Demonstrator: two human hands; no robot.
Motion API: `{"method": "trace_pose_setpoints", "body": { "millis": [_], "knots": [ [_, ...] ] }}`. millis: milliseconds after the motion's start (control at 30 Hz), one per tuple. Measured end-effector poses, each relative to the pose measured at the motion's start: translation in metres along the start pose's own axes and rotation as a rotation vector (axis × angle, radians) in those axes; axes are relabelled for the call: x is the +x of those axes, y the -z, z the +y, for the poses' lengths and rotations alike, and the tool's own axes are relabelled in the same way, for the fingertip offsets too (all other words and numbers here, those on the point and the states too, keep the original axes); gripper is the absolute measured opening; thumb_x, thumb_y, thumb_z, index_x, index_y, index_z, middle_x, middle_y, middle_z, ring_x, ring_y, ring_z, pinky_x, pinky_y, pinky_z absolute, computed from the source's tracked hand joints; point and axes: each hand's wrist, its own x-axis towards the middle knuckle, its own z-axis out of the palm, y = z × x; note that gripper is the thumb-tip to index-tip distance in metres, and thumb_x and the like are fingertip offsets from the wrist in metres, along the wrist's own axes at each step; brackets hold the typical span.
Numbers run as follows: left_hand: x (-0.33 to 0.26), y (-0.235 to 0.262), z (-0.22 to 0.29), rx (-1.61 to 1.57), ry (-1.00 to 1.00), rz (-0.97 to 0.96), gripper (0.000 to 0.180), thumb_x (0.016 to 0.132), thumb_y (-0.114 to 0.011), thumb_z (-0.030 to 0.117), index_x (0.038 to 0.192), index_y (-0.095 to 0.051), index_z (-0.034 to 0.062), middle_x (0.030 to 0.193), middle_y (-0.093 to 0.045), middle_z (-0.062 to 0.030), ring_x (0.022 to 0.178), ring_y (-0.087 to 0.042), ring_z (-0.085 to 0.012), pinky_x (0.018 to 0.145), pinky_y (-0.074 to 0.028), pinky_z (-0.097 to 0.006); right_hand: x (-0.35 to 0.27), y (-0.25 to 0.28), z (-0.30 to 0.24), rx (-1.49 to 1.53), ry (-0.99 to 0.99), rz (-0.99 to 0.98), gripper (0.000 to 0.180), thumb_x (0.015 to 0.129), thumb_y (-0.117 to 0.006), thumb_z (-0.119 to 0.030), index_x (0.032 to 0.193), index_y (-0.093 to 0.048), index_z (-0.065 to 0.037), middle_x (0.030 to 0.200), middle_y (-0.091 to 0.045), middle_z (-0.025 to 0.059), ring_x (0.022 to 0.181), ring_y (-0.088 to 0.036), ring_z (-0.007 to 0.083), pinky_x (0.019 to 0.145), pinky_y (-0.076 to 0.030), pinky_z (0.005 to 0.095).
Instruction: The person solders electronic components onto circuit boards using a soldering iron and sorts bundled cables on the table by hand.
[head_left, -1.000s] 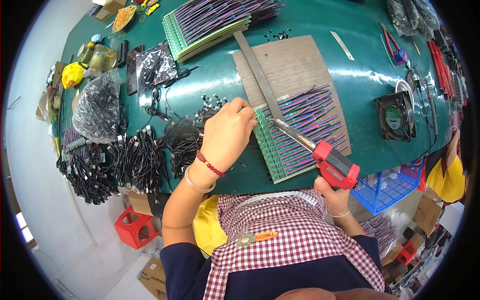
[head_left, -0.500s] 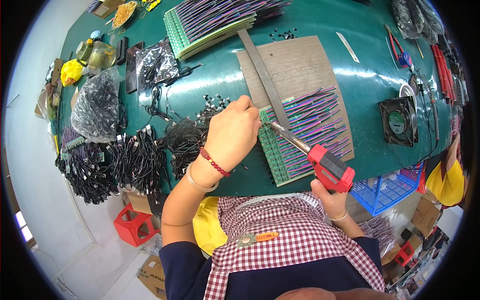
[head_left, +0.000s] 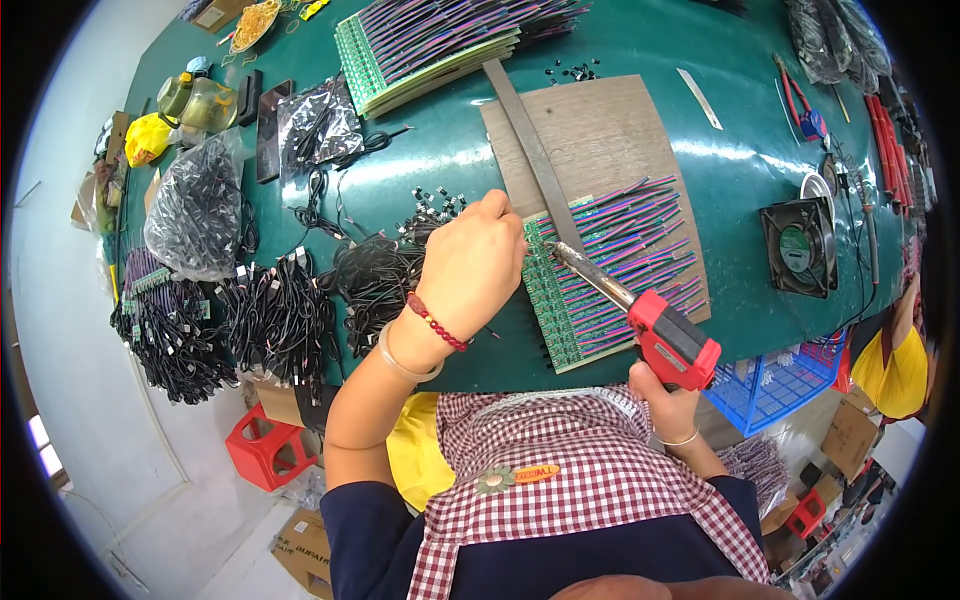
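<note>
My right hand (head_left: 665, 398) grips a red soldering gun (head_left: 672, 340); its metal tip (head_left: 560, 250) touches the upper left corner of a green circuit board panel (head_left: 570, 310) with rows of pink and purple wires (head_left: 640, 240). My left hand (head_left: 475, 265) is closed at the panel's left edge, fingers pinched right beside the tip; what they hold is too small to see. The panel lies on a brown board (head_left: 600, 130) on the green table (head_left: 450, 160). A grey metal bar (head_left: 530, 150) lies across the board and panel.
A stack of similar wired panels (head_left: 430, 45) sits at the back. Black cable bundles (head_left: 280, 310) and plastic bags (head_left: 195, 205) fill the left side. Small black parts (head_left: 430, 210) lie near my left hand. A black fan (head_left: 800, 245), pliers (head_left: 800, 105) and a blue basket (head_left: 775, 385) are on the right.
The soldering gun tip and my left hand have shifted up along the panel's left edge, from lower down to its top corner.
</note>
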Motion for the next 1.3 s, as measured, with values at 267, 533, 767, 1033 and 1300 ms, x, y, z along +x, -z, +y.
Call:
{"method": "trace_pose_setpoints", "body": {
  "millis": [267,533,767,1033,1300],
  "knots": [
    [-0.001,-0.001,-0.001,0.012,-0.008,0.005,0.010,0.078,-0.059,0.009,0.075,-0.060,0.0004,0.087,-0.055,-0.0089,0.077,-0.060,-0.0272,0.068,-0.049,-0.037,-0.001,-0.001,0.000,0.039,-0.030,0.002,0.030,0.076,-0.071,-0.005,0.104,-0.059,-0.001,0.088,-0.060,0.0004,0.075,-0.055,0.0074,0.064,-0.046,0.0237],
    [-0.002,-0.003,-0.001,-0.032,-0.026,0.072,0.010,0.078,-0.060,0.010,0.074,-0.059,0.0012,0.087,-0.056,-0.0080,0.076,-0.060,-0.0270,0.067,-0.050,-0.036,-0.002,0.002,0.003,0.050,-0.056,-0.028,0.028,0.077,-0.070,-0.005,0.102,-0.059,-0.002,0.086,-0.058,-0.0009,0.072,-0.053,0.0065,0.062,-0.045,0.0232],
    [-0.010,-0.007,0.005,-0.038,0.045,0.117,0.009,0.077,-0.061,0.010,0.075,-0.059,0.0021,0.089,-0.057,-0.0067,0.071,-0.060,-0.0264,0.062,-0.050,-0.036,-0.004,0.001,0.005,0.037,-0.056,-0.028,0.027,0.077,-0.070,-0.006,0.101,-0.059,-0.002,0.086,-0.058,-0.0008,0.074,-0.053,0.0073,0.064,-0.045,0.0242],
    [-0.013,-0.013,0.007,-0.035,0.037,0.223,0.008,0.074,-0.062,0.007,0.072,-0.056,0.0020,0.090,-0.058,-0.0063,0.071,-0.060,-0.0253,0.059,-0.049,-0.034,-0.004,0.002,0.009,-0.025,-0.004,-0.039,0.023,0.077,-0.070,-0.006,0.097,-0.060,-0.002,0.082,-0.058,-0.0007,0.070,-0.053,0.0072,0.061,-0.044,0.0245],
    [-0.014,-0.014,0.008,-0.041,0.041,0.239,0.008,0.074,-0.061,0.007,0.072,-0.055,0.0022,0.090,-0.057,-0.0069,0.073,-0.060,-0.0255,0.060,-0.049,-0.035,-0.007,0.002,0.006,-0.036,0.032,-0.027,0.022,0.078,-0.069,-0.006,0.097,-0.059,-0.002,0.083,-0.058,-0.0003,0.070,-0.053,0.0075,0.061,-0.044,0.0246]
  ]
}}
